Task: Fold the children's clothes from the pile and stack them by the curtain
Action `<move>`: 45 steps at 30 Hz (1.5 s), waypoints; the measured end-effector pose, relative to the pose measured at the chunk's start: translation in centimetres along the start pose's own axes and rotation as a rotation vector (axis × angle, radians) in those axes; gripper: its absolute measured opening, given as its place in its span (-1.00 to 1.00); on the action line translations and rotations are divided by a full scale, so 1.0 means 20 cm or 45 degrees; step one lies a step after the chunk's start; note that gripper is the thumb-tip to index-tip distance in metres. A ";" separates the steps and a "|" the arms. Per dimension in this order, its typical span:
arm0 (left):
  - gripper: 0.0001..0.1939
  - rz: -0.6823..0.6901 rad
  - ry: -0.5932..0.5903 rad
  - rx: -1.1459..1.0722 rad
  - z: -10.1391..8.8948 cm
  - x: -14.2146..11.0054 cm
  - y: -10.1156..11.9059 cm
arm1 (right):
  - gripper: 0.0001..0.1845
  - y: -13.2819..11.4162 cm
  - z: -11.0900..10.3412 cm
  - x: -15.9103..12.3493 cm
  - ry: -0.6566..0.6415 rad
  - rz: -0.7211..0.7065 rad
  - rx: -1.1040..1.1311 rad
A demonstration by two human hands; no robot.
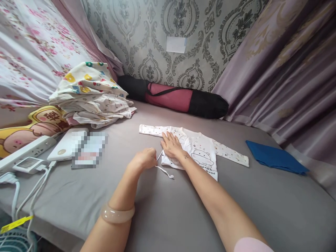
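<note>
- Head view, left hand [147, 158]: fingers closed on a white tie [172, 177]; the tie's free end lies just right of this hand.
- Right hand [172, 144]: palm down, fingers extended, flat on the white shirt [211, 147], which lies spread beneath and to its right.
- Blue cloth [275, 156]: well right of the right hand.
- Clothes pile [97, 105]: beyond the left hand, leftward.

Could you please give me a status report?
Left hand closed on thin white string. Right hand flat on small white printed shirt. Folded blue cloth lies apart, right.
</note>
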State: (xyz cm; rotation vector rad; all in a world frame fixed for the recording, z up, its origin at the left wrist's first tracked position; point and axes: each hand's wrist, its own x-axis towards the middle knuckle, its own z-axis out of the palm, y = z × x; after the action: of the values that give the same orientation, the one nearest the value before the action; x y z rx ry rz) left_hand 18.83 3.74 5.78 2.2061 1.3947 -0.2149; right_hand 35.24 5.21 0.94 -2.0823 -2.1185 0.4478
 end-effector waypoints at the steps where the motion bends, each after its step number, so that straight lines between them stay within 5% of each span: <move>1: -0.88 -0.001 0.014 -0.033 0.00 0.00 -0.01 | -0.35 -0.01 -0.01 0.00 -0.011 0.001 0.011; 7: -0.93 -0.064 0.073 -0.484 -0.03 0.01 -0.03 | -0.40 -0.02 -0.01 -0.02 -0.005 0.002 -0.013; 11: -0.91 -0.099 0.362 -0.586 -0.02 0.03 -0.06 | -0.42 -0.02 -0.06 0.01 -0.059 0.017 0.055; 14: -0.91 -0.120 0.502 -0.501 -0.02 0.05 -0.09 | -0.39 -0.03 -0.07 0.09 0.104 0.031 0.035; 17: -0.85 -0.139 0.471 -0.489 -0.03 0.05 -0.11 | -0.33 -0.03 -0.03 0.18 0.250 0.056 -0.044; 25: -0.68 -0.242 0.327 -0.481 -0.07 0.02 -0.16 | -0.30 0.01 0.01 0.22 0.125 0.103 0.145; 30: -0.61 -0.308 0.339 -0.665 -0.08 0.02 -0.22 | -0.35 0.05 -0.13 0.10 0.197 0.167 0.520; 37: -0.80 -0.279 0.703 -0.628 -0.08 0.05 -0.23 | -0.48 0.30 -0.27 -0.25 0.358 0.302 0.820; 41: -0.74 -0.160 0.890 -0.529 -0.07 0.05 -0.17 | -0.55 0.48 -0.36 -0.42 0.463 0.474 0.877; 45: -0.67 0.131 0.943 -0.806 -0.02 0.09 0.01 | -0.65 0.61 -0.45 -0.55 0.492 0.641 0.931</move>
State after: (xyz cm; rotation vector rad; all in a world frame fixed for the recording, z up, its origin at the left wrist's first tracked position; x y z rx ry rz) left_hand 19.76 5.41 5.52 1.8433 1.4085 1.0339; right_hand 50.00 -4.67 6.90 -1.9894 -0.9882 0.6759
